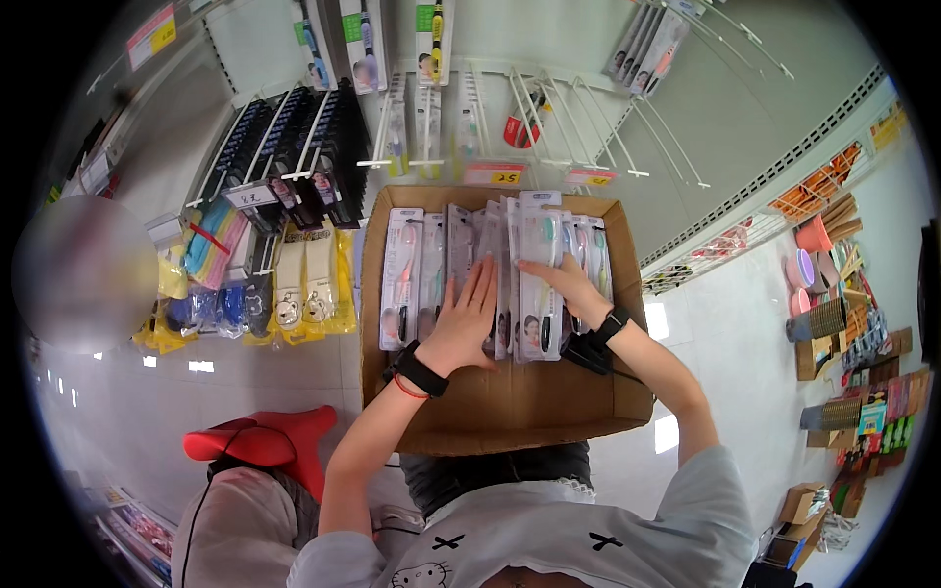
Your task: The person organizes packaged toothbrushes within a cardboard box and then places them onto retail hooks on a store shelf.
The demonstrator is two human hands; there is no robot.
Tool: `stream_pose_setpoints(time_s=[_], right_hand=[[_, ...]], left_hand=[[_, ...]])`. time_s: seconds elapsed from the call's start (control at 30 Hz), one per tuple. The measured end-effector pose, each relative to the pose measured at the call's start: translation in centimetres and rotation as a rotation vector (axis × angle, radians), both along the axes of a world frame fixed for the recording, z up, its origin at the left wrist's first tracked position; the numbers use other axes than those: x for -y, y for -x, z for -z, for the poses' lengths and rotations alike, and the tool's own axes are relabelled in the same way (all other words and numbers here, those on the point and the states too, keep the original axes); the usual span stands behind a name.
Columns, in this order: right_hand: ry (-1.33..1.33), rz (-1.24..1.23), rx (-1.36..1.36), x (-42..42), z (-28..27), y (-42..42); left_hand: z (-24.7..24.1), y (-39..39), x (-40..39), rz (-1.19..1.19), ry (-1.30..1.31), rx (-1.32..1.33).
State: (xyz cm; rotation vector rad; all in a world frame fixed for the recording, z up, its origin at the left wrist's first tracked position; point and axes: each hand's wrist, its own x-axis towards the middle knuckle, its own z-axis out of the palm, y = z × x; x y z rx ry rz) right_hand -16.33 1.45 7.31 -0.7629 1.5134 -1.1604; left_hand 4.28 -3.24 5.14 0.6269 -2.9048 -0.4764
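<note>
A cardboard box (514,419) sits in front of me, its back part filled with toothbrushes in clear blister packs. My left hand (464,316) lies against the packs in the middle, fingers extended and thumb apart. My right hand (573,290) grips a toothbrush pack (540,309) that stands forward of the others, one finger reaching across to its left edge. Another toothbrush pack (401,279) leans at the box's left end, and more packs (592,246) stand at the right end. Below my right wrist, a dark object (588,354) with a cable is partly hidden.
White display hooks (544,121) jut out just behind the box. Dark-packaged goods (294,154) hang to the left, above bagged items (316,283). A red stool (265,441) and a seated person's leg (235,522) are at lower left. Stacked buckets (820,320) stand far right.
</note>
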Motion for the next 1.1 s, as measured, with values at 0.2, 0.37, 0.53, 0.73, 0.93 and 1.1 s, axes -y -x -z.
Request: stream_pose_setpoints(time_s=[0.2,0.37,0.53,0.73,0.93,1.1], right_hand=[[0.054,0.174,0.105,-0.7,-0.2,1.5],[0.188,0.345,-0.225,-0.7,1.6,3.3],[0.336,0.010,-0.999,-2.1,1.5,5.5],[0.153,-0.603,-1.229,-6.1,-1.9,-0.2],[0.075,-0.613,-1.655,-6.0,0.7,-1.9],[0.178,-0.558,-1.467,-5.8,0.8,-1.2]], left_hand=[[0.8,0.9,-0.1,0.038,0.151,0.009],[0.7,1.3,-0.8,-0.022,0.093,0.015],[0.8,0.2,-0.4,-0.076,-0.031,0.032],[-1.5,0.6,-0.1,-0.008,-0.010,-0.066],[1.0,1.2,-0.8,-0.012,0.056,-0.092],[1.2,0.5,0.9,-0.016,-0.012,-0.102]])
